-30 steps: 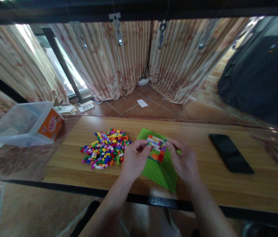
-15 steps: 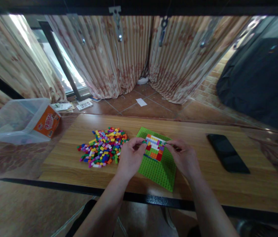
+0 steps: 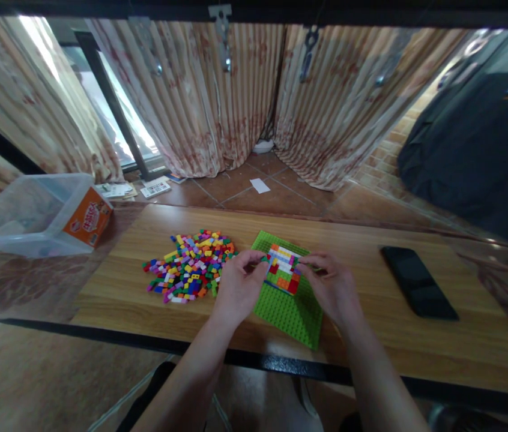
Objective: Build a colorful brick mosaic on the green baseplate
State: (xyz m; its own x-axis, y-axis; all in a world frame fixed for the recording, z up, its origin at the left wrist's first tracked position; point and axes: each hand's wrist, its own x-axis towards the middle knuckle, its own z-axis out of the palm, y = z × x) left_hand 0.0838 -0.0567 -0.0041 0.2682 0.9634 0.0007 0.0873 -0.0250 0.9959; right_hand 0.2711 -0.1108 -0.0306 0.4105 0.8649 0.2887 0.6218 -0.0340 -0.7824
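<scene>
A green baseplate [image 3: 287,315] lies at an angle on the table, with a block of multicoloured toy bricks [image 3: 283,279] built on its far half. My left hand [image 3: 239,285] is over the plate's left edge, thumb and forefinger pinching a small green brick [image 3: 264,258]. From the other side, my right hand [image 3: 334,289] reaches in with its fingertips closed on another small dark green brick [image 3: 298,261], partly hidden, at the right edge of the built bricks. Left of my left hand spreads a loose pile of colourful bricks [image 3: 195,267].
A black phone [image 3: 418,282] lies on the right of the wooden table [image 3: 119,288]. Beyond its left end stands a clear plastic bin [image 3: 33,210] with an orange label. Curtains [image 3: 218,108] hang behind, and papers [image 3: 155,187] lie on the floor.
My right fingertips have shifted slightly left over the built bricks. My left hand keeps its pinch almost in place. The whole view has tilted a little.
</scene>
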